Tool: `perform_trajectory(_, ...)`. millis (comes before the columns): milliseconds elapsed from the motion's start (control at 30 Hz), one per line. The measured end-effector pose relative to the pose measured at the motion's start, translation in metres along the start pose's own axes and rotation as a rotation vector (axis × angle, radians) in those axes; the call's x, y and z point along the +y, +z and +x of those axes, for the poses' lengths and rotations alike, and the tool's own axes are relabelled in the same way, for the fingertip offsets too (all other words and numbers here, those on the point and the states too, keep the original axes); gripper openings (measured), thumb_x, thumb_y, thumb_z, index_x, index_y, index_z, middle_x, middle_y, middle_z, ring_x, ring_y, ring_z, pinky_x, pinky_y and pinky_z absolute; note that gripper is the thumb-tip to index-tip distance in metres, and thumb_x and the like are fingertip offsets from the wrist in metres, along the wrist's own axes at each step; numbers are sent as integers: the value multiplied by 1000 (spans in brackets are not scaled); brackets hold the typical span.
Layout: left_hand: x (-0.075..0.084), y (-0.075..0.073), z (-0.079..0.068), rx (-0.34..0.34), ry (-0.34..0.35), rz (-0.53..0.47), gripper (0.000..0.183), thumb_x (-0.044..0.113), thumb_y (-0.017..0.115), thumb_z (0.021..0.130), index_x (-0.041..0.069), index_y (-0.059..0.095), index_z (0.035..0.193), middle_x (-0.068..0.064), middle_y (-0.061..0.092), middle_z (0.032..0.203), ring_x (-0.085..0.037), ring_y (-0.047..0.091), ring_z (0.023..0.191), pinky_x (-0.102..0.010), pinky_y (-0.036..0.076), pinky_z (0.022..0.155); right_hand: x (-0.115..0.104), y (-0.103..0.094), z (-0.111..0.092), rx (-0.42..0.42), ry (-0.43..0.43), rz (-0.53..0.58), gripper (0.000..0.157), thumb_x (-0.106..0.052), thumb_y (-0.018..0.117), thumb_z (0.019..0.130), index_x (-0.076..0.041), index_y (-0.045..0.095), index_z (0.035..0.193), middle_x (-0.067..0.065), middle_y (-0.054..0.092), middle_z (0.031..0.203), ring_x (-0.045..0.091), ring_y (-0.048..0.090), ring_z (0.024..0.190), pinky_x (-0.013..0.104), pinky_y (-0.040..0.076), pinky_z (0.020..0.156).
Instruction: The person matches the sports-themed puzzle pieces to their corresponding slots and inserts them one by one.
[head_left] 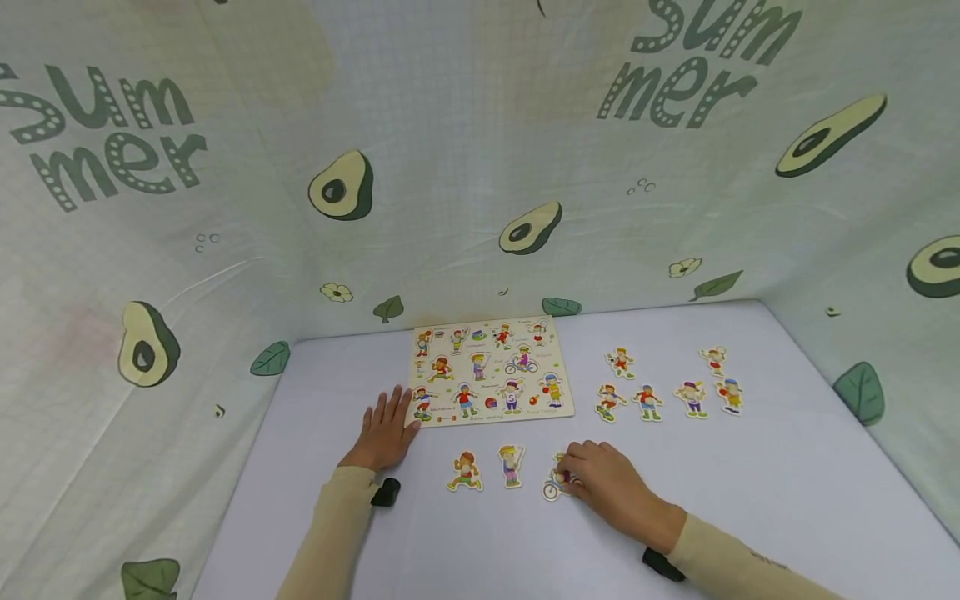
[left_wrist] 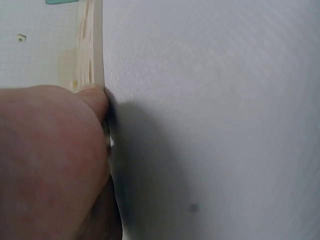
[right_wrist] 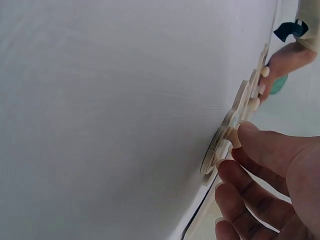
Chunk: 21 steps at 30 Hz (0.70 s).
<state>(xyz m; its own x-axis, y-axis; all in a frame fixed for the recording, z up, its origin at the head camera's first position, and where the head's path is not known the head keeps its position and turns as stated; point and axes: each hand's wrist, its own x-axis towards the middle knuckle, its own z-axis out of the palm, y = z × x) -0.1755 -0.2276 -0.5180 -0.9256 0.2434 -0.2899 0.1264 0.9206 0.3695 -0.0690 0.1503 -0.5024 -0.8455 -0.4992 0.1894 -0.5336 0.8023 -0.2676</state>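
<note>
My right hand (head_left: pixel 611 492) pinches the small knob on the cyclist puzzle piece (head_left: pixel 552 485), covering part of it. In the right wrist view, thumb and fingers of the right hand (right_wrist: pixel 270 175) meet at that knob; the wooden piece (right_wrist: pixel 216 150) lies at or very near the tabletop. Flat beside the lower left corner of the wooden puzzle board (head_left: pixel 491 333) rests my left hand (head_left: pixel 385 435), fingers extended and touching the board's edge. Left of the cyclist are a batter piece (head_left: pixel 512 467) and a runner piece (head_left: pixel 466 472).
Several more figure pieces lie right of the board, among them a soccer player (head_left: pixel 620 362), a skateboarder (head_left: pixel 609 402) and a tennis player (head_left: pixel 715 361). Behind the white table (head_left: pixel 787 483) hangs a cloth (head_left: pixel 435 150) printed with avocados, which also runs along both sides.
</note>
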Motion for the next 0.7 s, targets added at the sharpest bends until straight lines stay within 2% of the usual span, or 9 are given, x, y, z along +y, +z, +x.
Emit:
perform_trajectory(400,0,2,2,10,-10,23,67,30,42,115,-1,15,168,-25,5,176,-49,-1,161,-66,0,128,-5,8,6,40,4,-74,25,-15,93,78,-19,70,86,-9,62,86,11,57,78,30,45,69)
perform_trajectory(700,-2,4,1,19,4,-10,67,33,41,115,0,16,168,-24,5,176,-49,-3,161,-66,-3,127,-5,8,7,-29,-14,-113,21,-18,88,83,-15,70,93,-7,60,88,12,56,81,29,45,70)
